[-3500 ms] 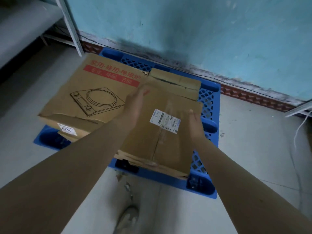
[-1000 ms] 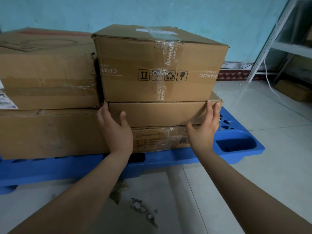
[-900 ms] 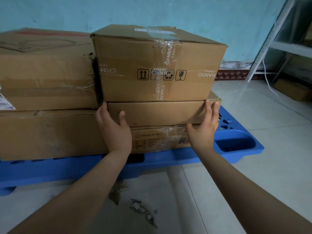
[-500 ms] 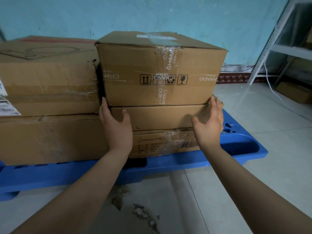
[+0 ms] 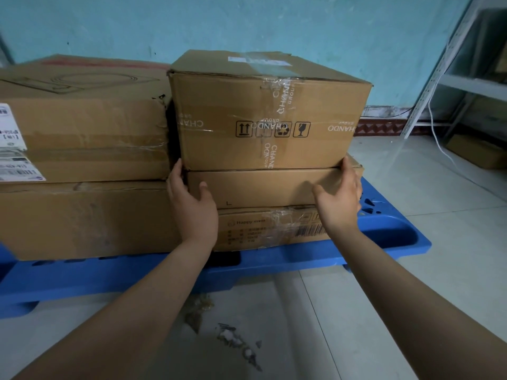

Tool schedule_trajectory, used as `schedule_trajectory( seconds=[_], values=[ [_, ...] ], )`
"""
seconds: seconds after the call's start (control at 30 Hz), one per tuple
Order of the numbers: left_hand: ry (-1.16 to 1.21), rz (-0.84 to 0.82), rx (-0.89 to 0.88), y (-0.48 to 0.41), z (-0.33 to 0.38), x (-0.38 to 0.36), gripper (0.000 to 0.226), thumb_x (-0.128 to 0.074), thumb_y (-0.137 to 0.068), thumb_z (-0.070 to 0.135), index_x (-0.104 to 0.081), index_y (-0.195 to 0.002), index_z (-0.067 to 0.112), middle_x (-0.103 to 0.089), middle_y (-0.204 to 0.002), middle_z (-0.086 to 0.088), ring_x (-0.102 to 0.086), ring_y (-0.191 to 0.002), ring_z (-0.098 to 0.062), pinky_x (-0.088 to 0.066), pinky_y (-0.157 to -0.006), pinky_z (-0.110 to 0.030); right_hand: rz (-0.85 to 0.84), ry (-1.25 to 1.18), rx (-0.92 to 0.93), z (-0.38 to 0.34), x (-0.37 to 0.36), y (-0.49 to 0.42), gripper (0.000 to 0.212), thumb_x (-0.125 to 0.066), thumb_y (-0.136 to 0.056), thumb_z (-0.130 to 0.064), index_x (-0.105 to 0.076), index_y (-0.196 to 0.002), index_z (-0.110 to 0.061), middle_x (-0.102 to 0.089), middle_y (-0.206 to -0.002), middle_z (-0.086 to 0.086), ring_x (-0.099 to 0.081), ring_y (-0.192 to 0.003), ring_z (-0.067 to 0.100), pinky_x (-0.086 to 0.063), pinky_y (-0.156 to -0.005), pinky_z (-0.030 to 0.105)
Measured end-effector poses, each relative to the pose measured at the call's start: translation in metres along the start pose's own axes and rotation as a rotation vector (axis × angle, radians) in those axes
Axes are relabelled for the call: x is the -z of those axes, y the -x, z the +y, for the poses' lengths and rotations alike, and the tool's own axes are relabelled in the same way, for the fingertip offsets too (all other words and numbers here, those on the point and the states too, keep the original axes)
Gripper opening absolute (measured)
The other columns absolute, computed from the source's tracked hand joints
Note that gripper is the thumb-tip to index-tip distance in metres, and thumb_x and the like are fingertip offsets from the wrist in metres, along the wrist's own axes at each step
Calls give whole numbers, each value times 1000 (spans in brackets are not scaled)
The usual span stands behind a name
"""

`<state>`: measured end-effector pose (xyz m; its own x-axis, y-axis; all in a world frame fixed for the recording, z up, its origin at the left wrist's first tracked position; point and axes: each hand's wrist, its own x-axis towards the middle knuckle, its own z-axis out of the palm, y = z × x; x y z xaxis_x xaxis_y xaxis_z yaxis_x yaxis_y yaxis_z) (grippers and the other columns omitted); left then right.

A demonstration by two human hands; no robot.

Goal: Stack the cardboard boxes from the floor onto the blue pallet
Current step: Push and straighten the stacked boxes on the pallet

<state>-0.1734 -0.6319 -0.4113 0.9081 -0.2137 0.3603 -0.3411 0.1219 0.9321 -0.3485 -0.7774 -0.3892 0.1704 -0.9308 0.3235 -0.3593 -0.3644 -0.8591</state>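
A blue pallet (image 5: 384,242) on the floor carries two stacks of cardboard boxes. The right stack has a taped CHANDO box (image 5: 247,111) on top, a flat plain box (image 5: 260,187) in the middle and a thin barcoded box (image 5: 260,229) at the bottom. My left hand (image 5: 192,209) grips the flat box's left end, fingers in the gap beside it, thumb on its front. My right hand (image 5: 338,201) wraps its right front corner. Left of this stand a large upper box (image 5: 82,127) and a long lower box (image 5: 82,220).
A white metal shelf (image 5: 450,78) stands at the right against the turquoise wall, with a small cardboard box (image 5: 474,150) on the floor under it and a white cable (image 5: 439,138) hanging down. Scraps of debris (image 5: 236,341) lie on the tiled floor in front of the pallet.
The view has dropped from above the pallet to its front side. Over the last second both hands stay on the flat box; my right hand has slid up to its right corner.
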Motion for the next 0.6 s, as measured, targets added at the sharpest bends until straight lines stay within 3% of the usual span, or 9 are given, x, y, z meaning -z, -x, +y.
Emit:
schedule_trajectory(
  seconds=[0.1, 0.2, 0.27, 0.33, 0.4, 0.5, 0.6],
  values=[
    [-111, 7, -108, 15, -8, 7, 51, -52, -95, 12, -37, -143, 22, -35, -147, 4, -36, -135, -12, -31, -114, -33, 49, -86, 53, 10, -2, 11, 80, -62, -84, -15, -21, -153, -23, -23, -159, 1, -22, -146, 21, -20, -117, 52],
    [-305, -48, -272, 32, -25, 18, 47, -52, -94, 8, -42, -139, 18, -38, -140, -1, -40, -129, -11, -32, -109, -25, 138, -175, -186, 33, -5, 20, 80, -62, -83, -15, -21, -152, -16, -19, -158, 7, -33, -139, 29, -29, -112, 55],
    [-402, -113, -299, 34, -35, 27, 45, -50, -95, 8, -43, -138, 19, -42, -136, -1, -43, -124, -12, -33, -105, -24, -13, -152, -324, 51, -6, 24, 83, -62, -84, -17, -17, -154, -20, -22, -155, 10, -36, -136, 34, -31, -111, 54],
    [-464, -163, -329, 31, -43, 37, 45, -48, -96, 8, -43, -139, 19, -44, -133, 0, -44, -120, -11, -36, -99, -23, -151, -142, -340, 65, -5, 25, 90, -63, -84, -13, -9, -156, -25, -23, -154, 11, -33, -137, 33, -31, -112, 48],
    [-498, -201, -333, 28, -50, 47, 46, -48, -95, 7, -43, -139, 18, -45, -132, 0, -46, -115, -9, -39, -94, -22, -147, -186, -341, 73, 0, 19, 85, -65, -84, -10, -17, -153, -23, -34, -148, 8, -40, -132, 31, -35, -110, 45],
    [-488, -271, -257, 29, -61, 59, 48, -47, -96, 7, -42, -141, 19, -47, -131, 2, -48, -108, -4, -38, -88, -13, -146, -280, -392, 82, 5, 10, 61, -66, -85, -8, -39, -138, -22, -52, -125, -4, -51, -117, 21, -40, -95, 35],
    [-468, -383, -156, 33, -71, 62, 48, -45, -98, 13, -38, -146, 19, -45, -139, 5, -45, -117, -3, -36, -98, -15, -162, -288, -378, 93, 7, 7, 52, -67, -85, -7, -45, -127, -27, -56, -109, -14, -52, -102, 11, -38, -88, 30]
  ],
)
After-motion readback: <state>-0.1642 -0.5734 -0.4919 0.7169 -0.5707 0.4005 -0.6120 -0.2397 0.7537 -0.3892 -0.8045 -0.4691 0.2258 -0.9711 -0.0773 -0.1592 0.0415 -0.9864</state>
